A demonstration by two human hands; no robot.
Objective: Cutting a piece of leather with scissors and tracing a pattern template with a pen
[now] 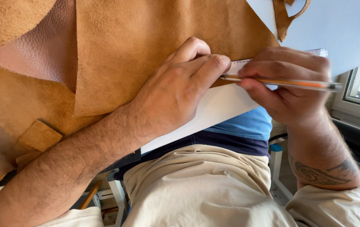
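Tan suede leather (146,46) lies spread flesh side up over the white table (348,29), its lower edge running close to the table's near edge, and it is here that both hands work. The left hand (175,92) presses flat on the hide, fingers bunched and bent, fingertips (215,63) pinning down what looks like a pale template or ruler (240,65) at the leather's edge — most of that piece is hidden under the hands, so its exact kind cannot be told. The right hand (289,84) is closed around a clear-barrelled pen with an orange core (289,83), gripped between thumb and fingers, the tip meeting the left fingertips along that pale edge. To mark well, I judge the left hand should bear straight down so the guide cannot creep on the nap, and the pen should lean against the guide's edge and travel in one even stroke, lightly — suede drags a tip and blurs a forced line. Further out, a fold of the hide turns over to show its pinkish pebbled grain side (41,50) at upper left, small suede offcuts (39,134) lie at the left edge, and a thin curled leather strip (287,14) rests on the bare table top. Below the table edge are the person's blue shirt and beige trousers.
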